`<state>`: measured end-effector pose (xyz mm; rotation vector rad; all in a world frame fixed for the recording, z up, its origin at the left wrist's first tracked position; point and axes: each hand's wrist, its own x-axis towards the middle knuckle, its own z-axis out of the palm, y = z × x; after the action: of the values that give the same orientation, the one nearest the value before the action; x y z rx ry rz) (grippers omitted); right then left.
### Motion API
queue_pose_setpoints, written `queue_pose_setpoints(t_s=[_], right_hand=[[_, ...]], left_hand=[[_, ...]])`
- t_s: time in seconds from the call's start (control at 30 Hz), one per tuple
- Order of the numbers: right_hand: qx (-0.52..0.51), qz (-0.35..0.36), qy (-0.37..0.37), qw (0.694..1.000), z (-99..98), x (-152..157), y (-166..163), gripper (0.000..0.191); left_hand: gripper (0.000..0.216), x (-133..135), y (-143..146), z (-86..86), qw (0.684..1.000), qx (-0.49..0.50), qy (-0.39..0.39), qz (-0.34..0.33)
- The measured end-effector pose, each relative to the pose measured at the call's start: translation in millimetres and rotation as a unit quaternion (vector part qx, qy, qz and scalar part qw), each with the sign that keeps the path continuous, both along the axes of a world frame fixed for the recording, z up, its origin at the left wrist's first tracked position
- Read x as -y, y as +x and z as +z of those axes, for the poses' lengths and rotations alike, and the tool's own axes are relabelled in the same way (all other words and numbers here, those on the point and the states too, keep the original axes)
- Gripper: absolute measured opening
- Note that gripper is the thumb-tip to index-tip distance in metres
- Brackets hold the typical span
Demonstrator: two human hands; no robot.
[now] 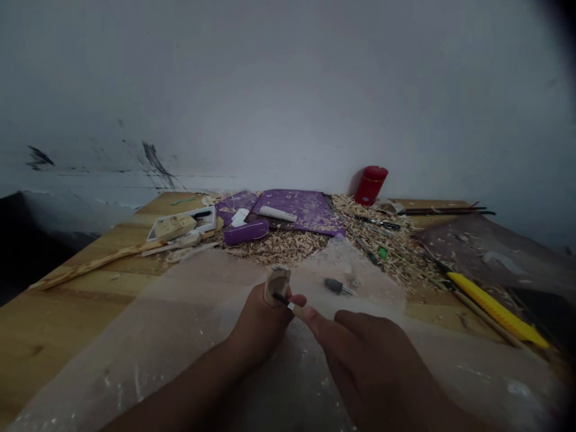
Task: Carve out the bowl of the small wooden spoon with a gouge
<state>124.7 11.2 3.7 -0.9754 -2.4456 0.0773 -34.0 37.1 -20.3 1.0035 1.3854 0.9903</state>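
My left hand (261, 324) is closed around a small pale wooden piece (276, 284), held upright above a clear plastic sheet (189, 336) on the wooden table (40, 336). My right hand (360, 348) grips a thin carving tool (288, 304). Its dark tip rests against the lower side of the wooden piece. The two hands meet near the middle of the view. A small dark grey bit (336, 287) lies on the sheet just right of the hands.
Wood shavings (292, 243) cover the table's far middle. Purple packets (301, 211), a white tray (180, 227), a long wooden stick (90, 265), a red can (371, 185), a yellow utility knife (495, 309) and thin tools (445, 210) lie around. A wall stands behind.
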Motion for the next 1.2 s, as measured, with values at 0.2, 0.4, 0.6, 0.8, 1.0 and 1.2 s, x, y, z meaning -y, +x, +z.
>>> queue_pose_setpoints(t_s=[0.2,0.4,0.6,0.8,1.0,1.2], right_hand=[[-0.043,-0.007,0.072,0.996,-8.8,2.4,-6.7,0.032],[-0.084,-0.014,0.071,0.994,-19.9,5.5,-15.8,0.031],[-0.291,-0.004,-0.234,0.928,-14.4,-3.1,-18.8,0.024],[-0.229,0.014,-0.192,0.954,6.1,-11.5,2.4,0.029],[-0.032,0.006,-0.063,0.997,9.7,-7.8,6.9,0.036],[0.008,-0.009,-0.03,0.999,3.8,-4.2,5.2,0.039]], left_hand=[[0.024,1.5,1.9,2.2,0.999,0.025,0.006,0.033],[0.025,3.0,2.0,7.3,0.999,0.026,0.016,0.027],[0.023,4.0,-1.2,7.4,0.997,0.058,0.03,0.037],[0.019,1.9,-10.7,1.4,0.998,-0.021,0.059,0.016],[0.025,-3.5,-15.9,-6.7,0.987,-0.124,0.087,0.05],[0.029,-3.7,-19.6,-5.7,0.968,-0.209,0.134,0.035]])
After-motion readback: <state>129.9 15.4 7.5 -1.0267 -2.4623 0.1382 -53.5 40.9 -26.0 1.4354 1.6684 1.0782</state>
